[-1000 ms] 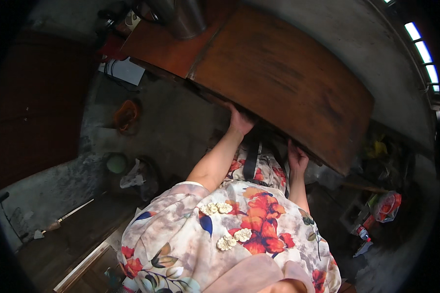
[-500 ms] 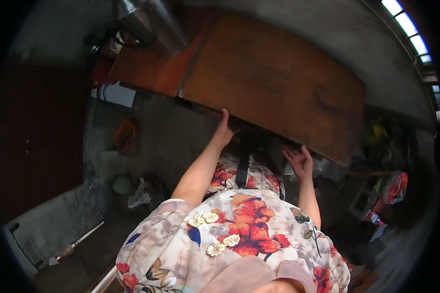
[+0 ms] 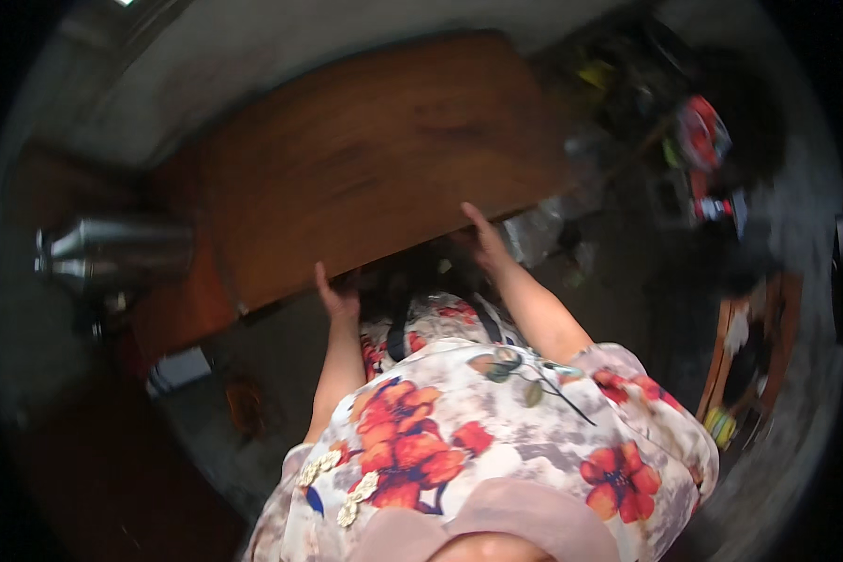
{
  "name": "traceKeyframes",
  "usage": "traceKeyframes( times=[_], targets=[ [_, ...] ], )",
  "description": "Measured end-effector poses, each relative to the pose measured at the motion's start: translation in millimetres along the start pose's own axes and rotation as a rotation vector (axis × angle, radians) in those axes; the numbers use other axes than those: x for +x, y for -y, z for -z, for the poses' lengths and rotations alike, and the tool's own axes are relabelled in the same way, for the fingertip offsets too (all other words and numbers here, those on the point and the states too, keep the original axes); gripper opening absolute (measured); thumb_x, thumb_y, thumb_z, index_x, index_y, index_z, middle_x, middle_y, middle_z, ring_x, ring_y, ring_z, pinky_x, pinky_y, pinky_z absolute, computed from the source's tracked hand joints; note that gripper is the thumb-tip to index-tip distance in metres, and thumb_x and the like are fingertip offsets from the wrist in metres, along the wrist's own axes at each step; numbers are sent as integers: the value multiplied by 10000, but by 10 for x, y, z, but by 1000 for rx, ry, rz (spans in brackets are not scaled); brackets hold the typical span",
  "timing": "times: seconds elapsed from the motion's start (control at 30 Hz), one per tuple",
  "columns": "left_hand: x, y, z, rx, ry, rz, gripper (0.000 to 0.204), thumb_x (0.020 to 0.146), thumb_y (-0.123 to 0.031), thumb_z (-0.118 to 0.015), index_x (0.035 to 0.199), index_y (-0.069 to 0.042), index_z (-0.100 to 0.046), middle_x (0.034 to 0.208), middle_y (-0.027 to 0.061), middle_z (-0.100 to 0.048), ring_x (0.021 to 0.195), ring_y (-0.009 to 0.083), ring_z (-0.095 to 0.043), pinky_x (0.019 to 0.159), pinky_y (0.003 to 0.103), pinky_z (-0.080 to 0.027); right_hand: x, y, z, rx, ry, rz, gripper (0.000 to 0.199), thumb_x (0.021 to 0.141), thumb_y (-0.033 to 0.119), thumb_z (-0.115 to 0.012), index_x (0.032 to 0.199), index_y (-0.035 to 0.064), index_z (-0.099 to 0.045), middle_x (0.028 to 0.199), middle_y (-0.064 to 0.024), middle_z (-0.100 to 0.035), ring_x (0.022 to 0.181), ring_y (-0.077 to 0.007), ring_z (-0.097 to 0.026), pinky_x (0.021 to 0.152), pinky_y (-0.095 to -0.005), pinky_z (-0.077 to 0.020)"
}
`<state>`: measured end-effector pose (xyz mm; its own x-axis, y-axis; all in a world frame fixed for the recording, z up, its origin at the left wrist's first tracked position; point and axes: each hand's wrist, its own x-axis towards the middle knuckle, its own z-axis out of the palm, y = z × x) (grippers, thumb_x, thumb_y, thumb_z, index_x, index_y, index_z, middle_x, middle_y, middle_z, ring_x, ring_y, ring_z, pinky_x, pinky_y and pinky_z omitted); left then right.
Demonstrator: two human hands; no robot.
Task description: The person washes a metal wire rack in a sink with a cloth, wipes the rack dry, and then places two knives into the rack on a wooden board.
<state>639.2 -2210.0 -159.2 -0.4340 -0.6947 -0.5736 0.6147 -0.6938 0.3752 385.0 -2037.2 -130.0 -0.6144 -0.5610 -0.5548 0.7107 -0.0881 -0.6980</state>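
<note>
A brown wooden tabletop (image 3: 375, 159) lies in front of me, its near edge slanting up to the right. At that edge is my left hand (image 3: 340, 298), its thumb stretched upward and apart from the fingers. Farther right, my right hand (image 3: 485, 245) is at the same edge, thumb pointing up, its other fingers mostly hidden in the dark below the board. Both hands look open, with nothing seen in them. Blur keeps me from telling how firmly they touch the wood.
A shiny metal canister (image 3: 122, 251) is at the table's left end, near a white box (image 3: 180, 369). An orange-brown basket-like thing (image 3: 244, 406) is lower left. Clear plastic bags (image 3: 534, 232) lie by the right end. A wooden frame (image 3: 785, 328) stands at right.
My view has turned, so the tabletop now slants the other way and the canister appears far left. Both hands remain at the near edge. The wooden frame at right has come into view.
</note>
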Motion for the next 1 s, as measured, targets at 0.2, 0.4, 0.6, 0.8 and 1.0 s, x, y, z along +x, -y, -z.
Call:
traceKeyframes(
  times=[0.2, 0.4, 0.6, 0.8, 1.0],
  targets=[
    [-128, -5, -274, 89, 92, 78, 866, 696, -484, -757, 1376, -143, -344, 1409, 98, -338, 1283, 325, -327, 1045, 553, -309, -43, 47, -112, 172, -63, -76, 752, 664, 485, -788, 1281, 159, -507, 1339, -34, -443, 1167, -240, -426, 971, -465, -322],
    [-109, -68, -225, 46, 117, 217, 864, 712, -437, -758, 1394, -128, -327, 1427, 117, -330, 1325, 337, -285, 1074, 568, -249, 186, -399, 344, 517, -42, -63, 811, 653, 527, -791, 1310, 184, -461, 1331, 21, -461, 1179, -182, -416, 907, -393, -349],
    [-99, -113, -317, -19, 176, 285, 784, 722, -333, -734, 1370, -80, -372, 1414, 144, -361, 1323, 351, -297, 1088, 570, -231, 203, -300, 236, 546, -46, 62, 865, 663, 519, -792, 1352, 151, -420, 1393, 15, -396, 1289, -175, -297, 983, -393, -290],
    [-129, -177, -258, -110, 68, 149, 891, 715, -433, -728, 1407, -69, -301, 1465, 151, -283, 1346, 360, -253, 1093, 606, -190, 85, -96, 39, 428, -36, 49, 834, 681, 602, -702, 1329, 159, -422, 1423, 21, -359, 1298, -186, -291, 997, -397, -288],
    [58, 10, -243, -192, -343, 118, 821, 800, -680, -430, 1351, -77, -354, 1409, 163, -352, 1259, 386, -353, 1014, 577, -310, 683, -629, 558, 772, -322, -98, 556, 919, 520, -397, 1250, 80, -475, 1244, -118, -516, 1010, -331, -523, 918, -476, -402]
  ],
)
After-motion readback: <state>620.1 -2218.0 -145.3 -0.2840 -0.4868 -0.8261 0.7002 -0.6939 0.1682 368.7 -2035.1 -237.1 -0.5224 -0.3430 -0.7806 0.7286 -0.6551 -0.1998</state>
